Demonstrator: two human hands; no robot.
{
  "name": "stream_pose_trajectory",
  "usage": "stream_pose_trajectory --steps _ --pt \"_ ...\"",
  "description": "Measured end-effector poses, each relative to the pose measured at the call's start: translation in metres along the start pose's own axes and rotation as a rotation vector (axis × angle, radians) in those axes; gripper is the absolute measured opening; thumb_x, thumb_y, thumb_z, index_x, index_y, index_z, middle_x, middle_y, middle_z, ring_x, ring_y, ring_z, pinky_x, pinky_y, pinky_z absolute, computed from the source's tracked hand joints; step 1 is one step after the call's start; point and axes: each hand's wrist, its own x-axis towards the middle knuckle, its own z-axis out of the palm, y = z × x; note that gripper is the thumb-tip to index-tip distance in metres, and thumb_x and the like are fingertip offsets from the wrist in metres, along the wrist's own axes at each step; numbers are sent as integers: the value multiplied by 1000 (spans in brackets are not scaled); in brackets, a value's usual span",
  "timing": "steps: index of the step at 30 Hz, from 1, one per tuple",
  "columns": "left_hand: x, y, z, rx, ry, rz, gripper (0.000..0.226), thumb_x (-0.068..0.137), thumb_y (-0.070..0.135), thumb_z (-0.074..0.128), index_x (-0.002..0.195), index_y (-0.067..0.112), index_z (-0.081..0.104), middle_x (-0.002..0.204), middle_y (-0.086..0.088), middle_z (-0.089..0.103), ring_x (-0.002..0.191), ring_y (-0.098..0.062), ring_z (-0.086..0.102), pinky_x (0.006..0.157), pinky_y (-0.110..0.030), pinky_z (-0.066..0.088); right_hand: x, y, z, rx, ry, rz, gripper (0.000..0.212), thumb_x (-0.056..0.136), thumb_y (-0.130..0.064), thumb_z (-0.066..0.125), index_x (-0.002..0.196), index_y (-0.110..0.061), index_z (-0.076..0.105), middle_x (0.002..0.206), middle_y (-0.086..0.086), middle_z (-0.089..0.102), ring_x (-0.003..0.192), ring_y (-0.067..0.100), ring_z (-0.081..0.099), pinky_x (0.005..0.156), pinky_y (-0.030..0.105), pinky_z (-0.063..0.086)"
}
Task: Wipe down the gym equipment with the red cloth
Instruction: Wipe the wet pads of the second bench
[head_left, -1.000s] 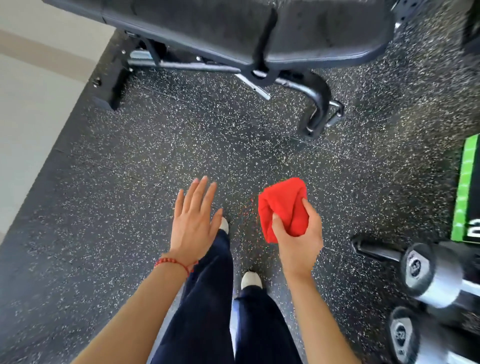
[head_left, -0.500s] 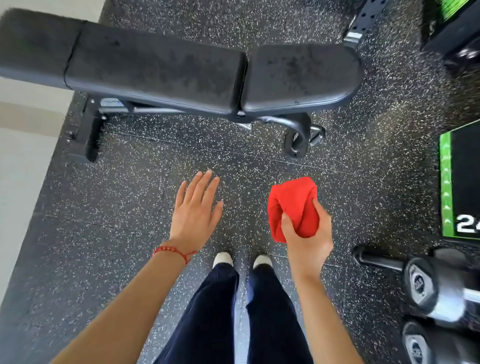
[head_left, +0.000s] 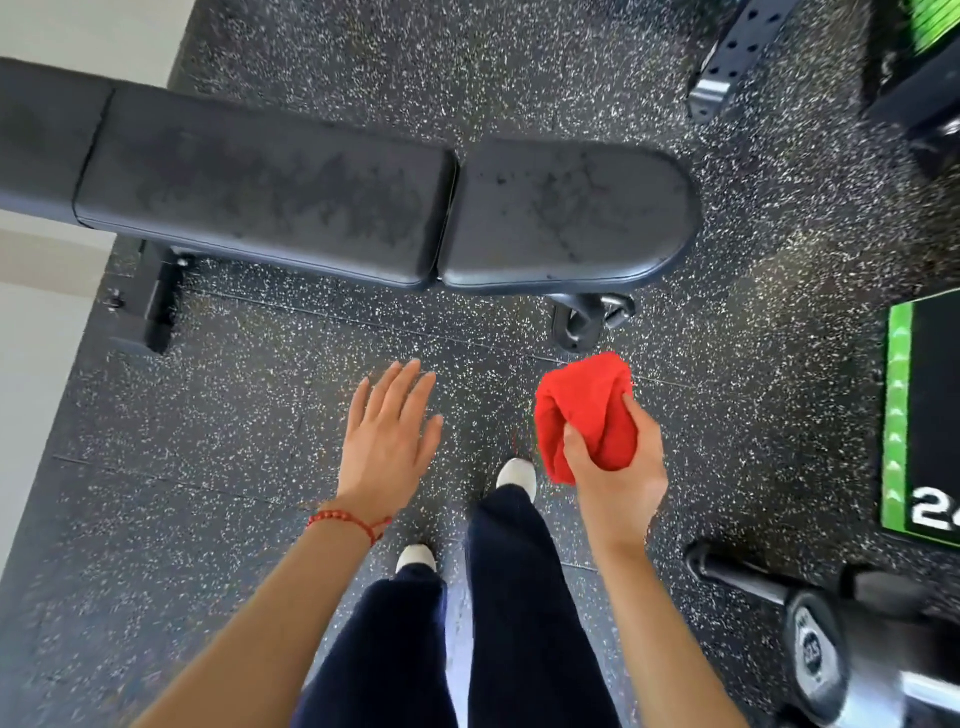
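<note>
A speckled black rubber floor (head_left: 249, 415) is seen beneath a padded bench (head_left: 363, 208); the red cloth (head_left: 587, 415), bunched, is gripped by the right hand (head_left: 618, 478); the left hand (head_left: 387, 441) is spread, holding nothing; a dumbbell (head_left: 831, 654) is cropped and blurred.

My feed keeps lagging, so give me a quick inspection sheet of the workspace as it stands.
Surface: speckled rubber floor; pale floor along the left edge.
Job's things: red cloth bunched up; bench ahead, smudged pads, not touched.
Clutter: dumbbells at lower right; green-edged box on the right.
Hands: right hand grips the cloth; left hand open, empty, red bracelet on its wrist.
Cables: nothing seen.
Surroundings: perforated rack post at upper right.
</note>
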Motion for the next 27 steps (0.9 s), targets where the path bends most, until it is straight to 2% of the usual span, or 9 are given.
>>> stream_pose_trajectory --steps 3,7,10,13,16,20,21,24,27 --pt "31 26 -2 -30 40 -1 53 94 34 28 130 2 49 138 -16 47 129 -32 41 109 -51 23 35 -9 -5 -18 -53 -65 61 67 -23 78 122 -24 51 108 -10 54 95 0 49 80 -6 26" --pt "69 48 -6 -76 87 5 44 93 27 43 128 1 51 135 -18 49 127 -35 43 107 -54 26 78 -19 -8 -59 -64 -117 61 67 -18 80 122 -18 52 108 -8 54 96 -3 46 84 -6 23" --pt "94 54 -9 -68 71 33 50 93 32 33 127 0 52 133 -18 51 125 -34 45 107 -53 27 106 -26 -6 -49 -20 -107 62 67 -20 79 122 -22 52 109 -12 53 99 -7 45 85 -6 23" --pt "119 53 -7 -70 62 39 50 92 31 34 126 0 53 132 -18 52 125 -34 46 106 -52 27 129 -31 -1 -64 35 -101 61 66 -17 80 121 -20 54 108 -11 54 100 -1 49 87 -3 26" --pt "148 51 -1 -88 84 65 41 92 24 47 124 -1 53 131 -20 52 124 -36 47 105 -53 28 150 -37 6 -75 65 -71 61 66 -17 80 121 -21 54 107 -14 55 98 -4 49 88 0 30" --pt "189 47 1 -99 80 110 41 90 23 49 123 -1 55 130 -19 54 123 -36 48 103 -55 31 178 -47 20 -102 97 -36 62 67 -21 80 122 -27 53 113 -11 57 103 3 52 95 21 37" --pt "199 46 2 -106 82 123 40 90 22 52 123 -1 55 129 -19 54 123 -36 48 102 -55 32 185 -49 25 -99 99 -30 62 67 -21 80 122 -27 53 114 -10 57 104 3 53 95 22 37" --pt "226 45 3 -115 62 163 42 89 23 49 122 -1 55 129 -19 55 122 -36 49 102 -55 31 208 -54 38 -76 82 -59 62 68 -20 78 123 -32 51 110 -19 54 99 -15 48 91 4 31" --pt "247 44 5 -100 26 208 45 89 26 42 121 -2 56 127 -20 56 120 -37 51 101 -55 33 228 -52 48 -182 30 -143 62 68 -14 79 123 -23 54 108 -2 56 92 -8 49 87 0 30"
